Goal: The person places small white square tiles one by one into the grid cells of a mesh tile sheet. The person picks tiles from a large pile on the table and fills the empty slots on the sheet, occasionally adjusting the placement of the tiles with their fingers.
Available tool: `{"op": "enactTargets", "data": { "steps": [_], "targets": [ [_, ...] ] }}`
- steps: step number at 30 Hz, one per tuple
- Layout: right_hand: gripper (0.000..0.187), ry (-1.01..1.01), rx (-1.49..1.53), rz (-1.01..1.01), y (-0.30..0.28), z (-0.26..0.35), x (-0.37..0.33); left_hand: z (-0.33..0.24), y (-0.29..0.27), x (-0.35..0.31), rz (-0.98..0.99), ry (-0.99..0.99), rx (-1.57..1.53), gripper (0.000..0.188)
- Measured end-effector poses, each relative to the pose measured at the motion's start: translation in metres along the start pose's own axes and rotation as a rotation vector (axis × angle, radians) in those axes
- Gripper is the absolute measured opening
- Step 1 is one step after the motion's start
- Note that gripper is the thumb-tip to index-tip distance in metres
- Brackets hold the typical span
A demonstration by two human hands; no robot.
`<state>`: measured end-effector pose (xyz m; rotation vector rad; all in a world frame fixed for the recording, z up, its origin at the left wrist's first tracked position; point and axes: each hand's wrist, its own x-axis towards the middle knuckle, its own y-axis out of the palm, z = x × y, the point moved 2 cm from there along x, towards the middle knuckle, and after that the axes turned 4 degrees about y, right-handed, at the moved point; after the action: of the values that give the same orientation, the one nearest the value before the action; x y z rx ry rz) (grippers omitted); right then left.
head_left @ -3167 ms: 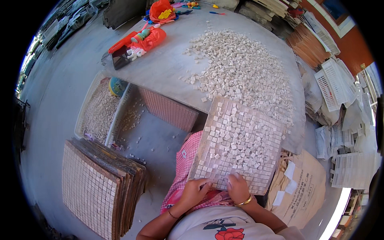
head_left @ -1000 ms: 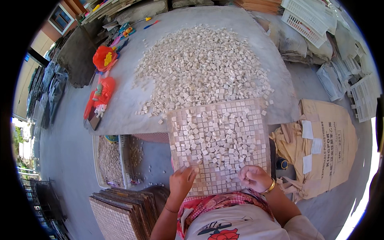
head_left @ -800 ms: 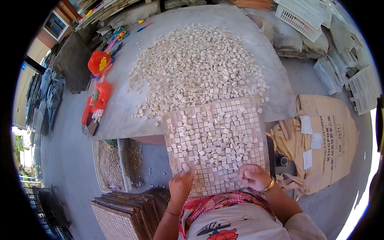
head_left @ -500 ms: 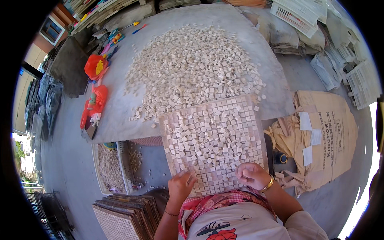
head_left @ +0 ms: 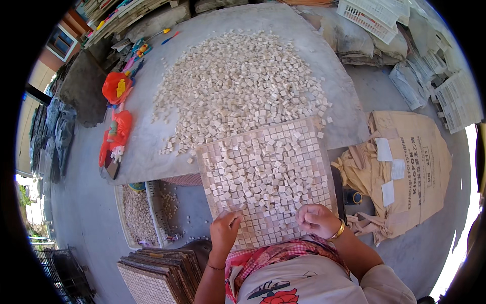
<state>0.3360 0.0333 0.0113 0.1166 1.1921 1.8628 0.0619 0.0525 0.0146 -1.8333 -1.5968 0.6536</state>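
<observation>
A square grid tray (head_left: 315, 152) rests at a tilt between my lap and the table's near edge. Small pale stone tiles fill many of its cells, and a loose layer of the same tiles (head_left: 268, 172) lies over its middle. My left hand (head_left: 226, 230) is above the tray's near left part, its fingers curled together. On the near right side my right hand (head_left: 318, 221) is bent in a pinch close to the loose tiles. Whatever either hand may have between its fingers is hidden. Beyond the tray, a wide heap of tiles (head_left: 243, 81) spreads over the grey table (head_left: 147, 147).
Red toys or cloths (head_left: 117, 126) and a phone (head_left: 112, 168) lie along the table's left edge. Below stand a white crate (head_left: 162, 218) of stone bits and stacked tile trays (head_left: 152, 278). A brown sack (head_left: 410, 172) and dark jar (head_left: 353, 196) are at right.
My left hand has shifted slightly left and up over the tray, its fingers drawn in closer. The right hand stays nearly in place. The whole view has shifted a little.
</observation>
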Motion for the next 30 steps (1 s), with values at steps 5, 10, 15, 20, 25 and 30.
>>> {"op": "enactTargets", "data": {
  "steps": [5, 10, 15, 20, 25, 30],
  "targets": [
    [0.026, 0.066, -0.057, -0.078, -0.005, 0.001, -0.004, -0.001, 0.004, -0.005, -0.004, 0.062, 0.130, 0.010],
    [0.011, -0.254, -1.071, -0.162, 0.011, 0.010, -0.001, 0.004, 0.006, -0.012, -0.063, -0.164, -0.335, 0.007],
    [0.015, -0.408, -1.633, -0.287, 0.019, -0.017, 0.003, -0.006, 0.010, -0.028, 0.066, -0.616, -1.812, 0.017],
    [0.019, -0.468, -1.944, -0.226, 0.027, -0.024, 0.013, -0.016, 0.021, -0.039, 0.188, -0.704, -1.968, 0.018],
    [0.020, -0.442, -1.848, -0.238, 0.024, -0.029, 0.014, -0.011, 0.031, -0.050, 0.222, -0.689, -1.877, 0.020],
    [0.020, -0.496, -1.796, -0.300, 0.027, -0.033, 0.011, -0.015, 0.032, -0.051, 0.202, -0.715, -1.806, 0.017]
  ]
}}
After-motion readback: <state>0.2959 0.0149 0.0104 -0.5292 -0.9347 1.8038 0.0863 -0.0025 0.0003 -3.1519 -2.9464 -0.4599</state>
